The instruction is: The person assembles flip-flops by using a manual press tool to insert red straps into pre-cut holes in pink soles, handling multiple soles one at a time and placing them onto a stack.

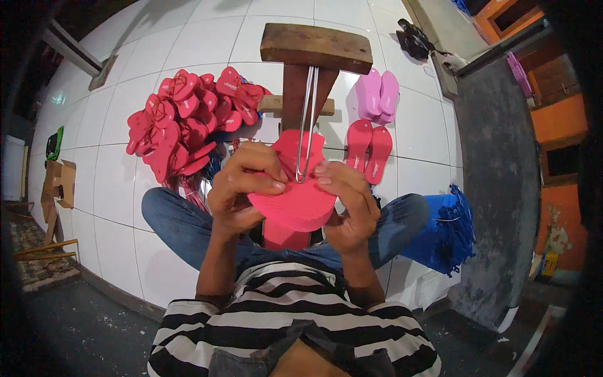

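Observation:
Both hands hold one red-pink flip-flop sole (295, 204) in front of my chest. My left hand (242, 185) grips its left side with the thumb pressed on top. My right hand (345, 201) clasps the right edge, fingertips beside a long bent metal wire tool (308, 122). That wire hangs down from a wooden stand (314, 47) and its looped tip meets the sole's surface. A second red sole (290, 146) stands behind, partly hidden by my fingers.
A heap of red flip-flops (185, 122) lies on the white tiled floor (113, 182) at left. Pink soles (377, 94) and a red pair (369, 149) lie at right. A bundle of blue straps (443, 235) sits by my right knee. A grey concrete ledge (496, 188) runs along the right.

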Demonstrator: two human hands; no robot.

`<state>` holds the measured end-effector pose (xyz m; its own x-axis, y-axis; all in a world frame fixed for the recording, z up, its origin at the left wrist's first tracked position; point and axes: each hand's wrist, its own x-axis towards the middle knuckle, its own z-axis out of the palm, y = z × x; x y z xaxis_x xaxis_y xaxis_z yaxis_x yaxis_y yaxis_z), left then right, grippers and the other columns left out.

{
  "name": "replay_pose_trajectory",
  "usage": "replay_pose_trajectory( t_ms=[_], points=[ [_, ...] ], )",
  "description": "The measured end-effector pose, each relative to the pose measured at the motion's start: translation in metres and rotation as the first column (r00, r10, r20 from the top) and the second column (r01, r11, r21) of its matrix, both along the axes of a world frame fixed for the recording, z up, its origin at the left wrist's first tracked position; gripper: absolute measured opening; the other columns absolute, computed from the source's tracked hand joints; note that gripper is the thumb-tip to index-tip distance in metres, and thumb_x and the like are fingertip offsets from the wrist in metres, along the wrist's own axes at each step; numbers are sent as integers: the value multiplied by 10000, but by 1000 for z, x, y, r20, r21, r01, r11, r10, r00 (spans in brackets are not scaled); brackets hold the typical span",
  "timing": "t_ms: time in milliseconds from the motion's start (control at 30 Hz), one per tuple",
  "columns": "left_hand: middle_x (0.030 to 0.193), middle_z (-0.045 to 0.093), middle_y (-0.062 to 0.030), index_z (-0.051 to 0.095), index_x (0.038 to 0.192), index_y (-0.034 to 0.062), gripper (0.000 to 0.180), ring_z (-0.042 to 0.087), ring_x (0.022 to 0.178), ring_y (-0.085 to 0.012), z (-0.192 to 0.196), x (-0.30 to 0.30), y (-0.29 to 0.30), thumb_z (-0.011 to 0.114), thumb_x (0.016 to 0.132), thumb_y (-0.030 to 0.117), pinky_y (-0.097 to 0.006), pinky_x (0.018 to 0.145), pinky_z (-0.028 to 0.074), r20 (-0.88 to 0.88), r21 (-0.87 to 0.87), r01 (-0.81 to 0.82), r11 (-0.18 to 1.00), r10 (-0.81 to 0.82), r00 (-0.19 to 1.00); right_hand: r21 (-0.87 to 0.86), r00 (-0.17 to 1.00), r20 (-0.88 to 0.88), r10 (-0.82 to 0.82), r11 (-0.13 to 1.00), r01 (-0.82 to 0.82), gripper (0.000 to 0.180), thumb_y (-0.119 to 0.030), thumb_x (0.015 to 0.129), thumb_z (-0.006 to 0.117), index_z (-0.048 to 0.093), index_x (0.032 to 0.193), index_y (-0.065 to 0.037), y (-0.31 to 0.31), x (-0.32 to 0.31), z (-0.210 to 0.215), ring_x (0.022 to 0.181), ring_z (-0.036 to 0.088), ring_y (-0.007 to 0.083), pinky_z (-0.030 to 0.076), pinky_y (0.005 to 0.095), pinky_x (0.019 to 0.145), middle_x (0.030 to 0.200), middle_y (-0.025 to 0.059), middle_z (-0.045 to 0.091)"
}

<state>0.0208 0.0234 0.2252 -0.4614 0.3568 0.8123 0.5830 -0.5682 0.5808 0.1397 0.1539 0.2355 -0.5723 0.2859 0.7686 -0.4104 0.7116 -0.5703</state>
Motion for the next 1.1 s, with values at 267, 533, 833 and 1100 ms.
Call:
replay_pose_trajectory(
  t_ms=[267,533,833,1100],
  points=[
    [930,604,-128,585,981,20,364,588,833,-239,43,25,0,756,659,14,-332,760,461,268,-174,-41,984,87,960,-128,977,208,-57,988,85,348,-134,784,701,602,1095,-14,-8,13,25,938,595,297,499,377,793,1044,127,622],
    [1317,384,-199,504,1133,-1,584,406,1209,-286,48,-17,28,814,673,179,-373,975,370,121,-460,-352,815,450,885,-132,892,346,-292,926,354,441,-50,755,728,517,1138,12,0,-26,19,983,492,228,431,309,764,1157,137,470],
    [1467,178,-203,149,1434,7,998,203,1362,-326,19,-81,74,790,719,282,-414,1111,192,79,-292,-412,863,451,889,-468,979,156,-129,863,188,922,-208,683,826,196,1343,-72,64,-102,-7,1134,443,290,463,409,875,1302,169,346],
    [1294,445,-145,346,1348,21,554,464,1163,-232,-105,-35,0,613,892,188,-359,971,390,366,-575,-245,781,513,777,-248,529,718,-452,544,802,527,-378,836,627,482,1210,-37,191,-65,-275,1046,515,300,432,430,917,1218,169,467]
  ],
)
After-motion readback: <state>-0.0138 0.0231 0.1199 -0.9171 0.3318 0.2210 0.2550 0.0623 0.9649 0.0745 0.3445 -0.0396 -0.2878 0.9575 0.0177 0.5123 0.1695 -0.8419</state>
